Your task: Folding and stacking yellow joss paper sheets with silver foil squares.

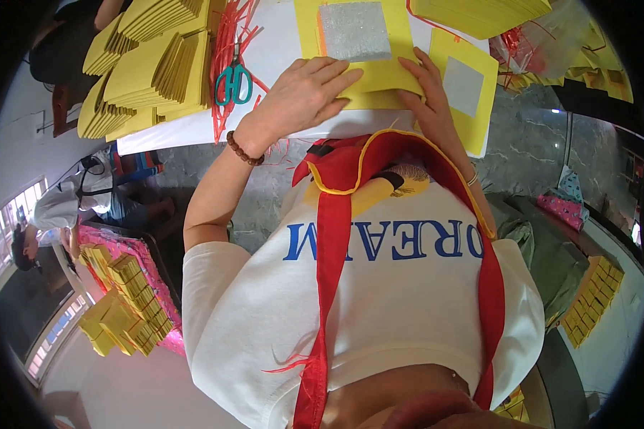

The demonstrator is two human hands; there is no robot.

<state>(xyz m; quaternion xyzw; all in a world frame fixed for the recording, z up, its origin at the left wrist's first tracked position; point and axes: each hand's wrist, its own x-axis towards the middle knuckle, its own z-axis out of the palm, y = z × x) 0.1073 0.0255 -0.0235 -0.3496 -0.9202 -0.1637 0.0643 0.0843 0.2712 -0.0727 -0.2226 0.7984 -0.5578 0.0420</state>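
card [379, 77] in yellow bends between left hand [300, 93] and right hand [431, 93], both unclenched against it, apparently to steady it.

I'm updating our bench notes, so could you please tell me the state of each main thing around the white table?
Left hand, open, fingers on the yellow sheet
Right hand, open, fingers spread on it
Yellow sheet, near edge turned up, silver square showing
Second yellow sheet, lying flat
Teal-handled scissors, laid down, blades' opening unclear
Red strips, loose, heaped
Folded yellow stacks, piled
Red apron, worn, bib gaping
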